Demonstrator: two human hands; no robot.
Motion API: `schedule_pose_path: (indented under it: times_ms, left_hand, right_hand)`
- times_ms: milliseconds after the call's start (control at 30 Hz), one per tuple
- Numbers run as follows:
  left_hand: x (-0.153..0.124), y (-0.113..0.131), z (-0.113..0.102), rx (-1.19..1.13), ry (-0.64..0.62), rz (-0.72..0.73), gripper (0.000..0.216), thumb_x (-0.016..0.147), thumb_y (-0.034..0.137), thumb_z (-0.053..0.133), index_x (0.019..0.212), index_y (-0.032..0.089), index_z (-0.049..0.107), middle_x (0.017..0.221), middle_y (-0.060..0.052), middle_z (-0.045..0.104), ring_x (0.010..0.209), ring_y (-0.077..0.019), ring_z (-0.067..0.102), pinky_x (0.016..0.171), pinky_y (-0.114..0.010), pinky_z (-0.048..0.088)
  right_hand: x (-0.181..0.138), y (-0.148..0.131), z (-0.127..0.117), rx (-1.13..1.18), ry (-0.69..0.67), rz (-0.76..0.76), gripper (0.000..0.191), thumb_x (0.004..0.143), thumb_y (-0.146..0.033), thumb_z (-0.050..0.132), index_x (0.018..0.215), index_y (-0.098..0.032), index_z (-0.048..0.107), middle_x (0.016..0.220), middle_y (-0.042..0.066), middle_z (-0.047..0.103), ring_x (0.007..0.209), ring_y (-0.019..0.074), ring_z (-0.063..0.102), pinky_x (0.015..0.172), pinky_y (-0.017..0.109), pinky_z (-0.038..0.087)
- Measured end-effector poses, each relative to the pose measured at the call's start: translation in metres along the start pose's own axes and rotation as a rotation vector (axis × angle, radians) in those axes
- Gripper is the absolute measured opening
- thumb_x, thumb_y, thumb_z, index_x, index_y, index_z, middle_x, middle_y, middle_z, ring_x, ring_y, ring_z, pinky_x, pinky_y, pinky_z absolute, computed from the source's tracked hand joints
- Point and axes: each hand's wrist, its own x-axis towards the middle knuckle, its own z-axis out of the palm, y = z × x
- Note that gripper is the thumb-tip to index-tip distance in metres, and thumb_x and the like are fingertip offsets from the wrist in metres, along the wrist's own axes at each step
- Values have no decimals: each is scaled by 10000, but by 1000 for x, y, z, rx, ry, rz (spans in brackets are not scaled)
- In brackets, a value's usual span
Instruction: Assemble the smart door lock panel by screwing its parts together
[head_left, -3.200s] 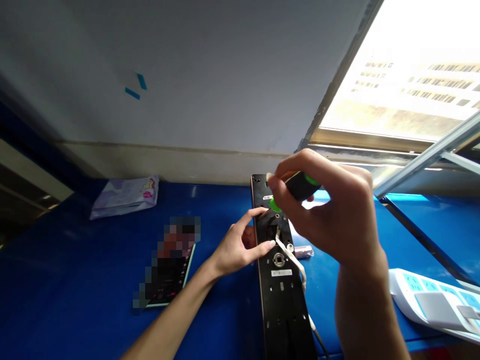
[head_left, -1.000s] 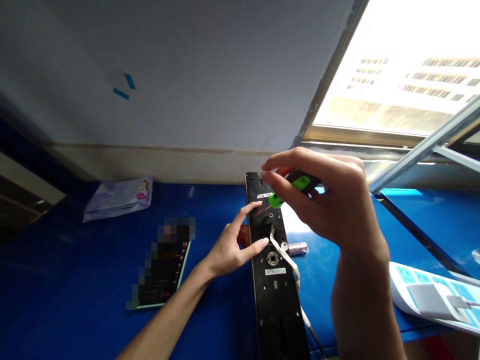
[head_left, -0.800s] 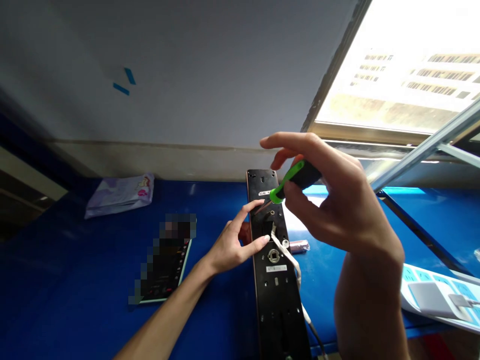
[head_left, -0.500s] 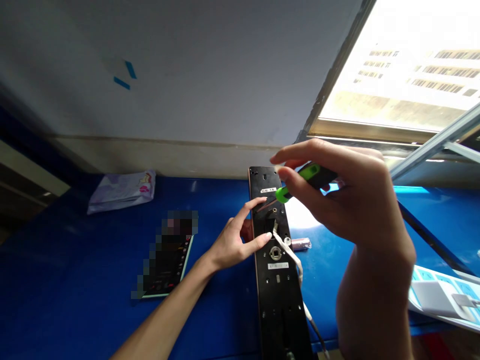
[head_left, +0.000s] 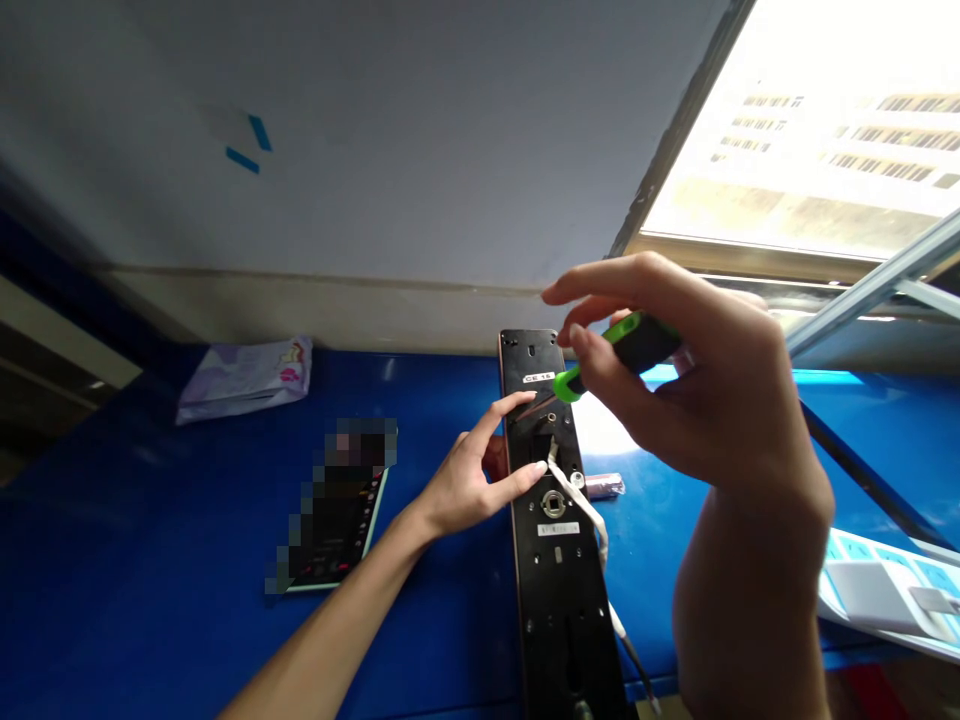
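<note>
A long black lock panel (head_left: 559,580) lies flat on the blue table (head_left: 187,600), running away from me. My right hand (head_left: 690,390) is closed round a screwdriver with a green and black handle (head_left: 626,345); its shaft slants down to the panel's upper part. My left hand (head_left: 469,480) rests at the panel's left edge, thumb and forefinger spread and touching the panel. A white cable (head_left: 589,520) runs from the panel's middle down its right side.
A phone or tablet (head_left: 334,525) lies left of the panel. A pale plastic packet (head_left: 244,375) sits near the wall at back left. A white and blue power strip (head_left: 885,590) lies at right. A small pinkish item (head_left: 604,486) lies beside the panel. A window is at upper right.
My right hand has shifted its grip on the screwdriver handle, fingers lifting and closing again, and moved slightly right. My left hand stays at the panel's edge.
</note>
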Motion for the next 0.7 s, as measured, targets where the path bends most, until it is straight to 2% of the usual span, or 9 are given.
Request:
schedule_pose_path:
  times_ms: [67,133,233,300,367,467,533,600,700]
  left_hand:
    - [0,1,0,4,-8,-2,720,941,376,755,1565,283,410,874,12,790,748,-226,786,660,-294,579]
    - [0,2,-1,30,-10,-5,708,946,376,755,1560,282,417,881,10,795,754,-224,786,683,-303,590]
    - [0,0,-1,43,-4,-6,718,944,383,759,1567,288,415,915,3,808,764,-224,788,718,-321,606]
    - [-1,-1,-1,29,-4,-10,750,941,386,761,1586,291,392,933,-2,816,777,-233,794,724,-329,609]
    - [-1,-2,-1,22,-3,-19,770,937,385,764,1598,295,380,965,-10,823,814,-245,804,733,-333,614]
    - [-1,-1,-1,33,-3,-29,771,937,396,765,1599,293,383,984,-16,823,833,-251,807,748,-341,618]
    - [0,-1,-2,41,-7,-22,767,938,404,762,1596,284,386,966,-13,818,814,-249,803,757,-349,619]
    - [0,0,-2,45,-9,-12,750,940,398,759,1585,281,395,971,-11,817,810,-245,800,778,-355,620]
    - [0,-1,-2,40,-7,-11,745,941,383,758,1583,286,393,1018,-20,821,842,-245,804,798,-353,621]
  right_hand:
    - [0,-2,-2,38,-37,1,338,897,-95,628,1158,-298,699,1013,25,759,788,185,709,664,333,599]
    - [1,-2,-2,56,-53,-7,321,875,-91,640,1124,-285,698,1035,45,758,859,214,723,715,358,616]
    - [2,0,1,20,13,-1,59,926,-210,718,974,-243,710,856,16,755,678,155,662,586,312,549]
    - [2,2,3,-16,49,14,90,952,-293,747,892,-235,712,752,-15,732,591,118,607,532,285,498]
    - [2,3,2,-14,41,13,42,974,-263,714,946,-239,734,781,-15,743,605,115,624,549,281,511]
    - [2,3,-2,49,-20,-4,292,933,-116,630,1174,-256,716,945,17,762,747,153,703,643,303,585]
    - [2,2,-4,74,-55,-17,397,892,-83,615,1234,-266,696,994,33,757,839,183,729,710,322,615]
    - [2,3,-3,64,-45,-22,328,904,-120,652,1198,-253,710,949,34,761,789,179,720,691,322,612]
    - [2,5,0,8,25,-35,60,944,-244,744,999,-222,746,788,0,746,599,130,641,550,293,533]
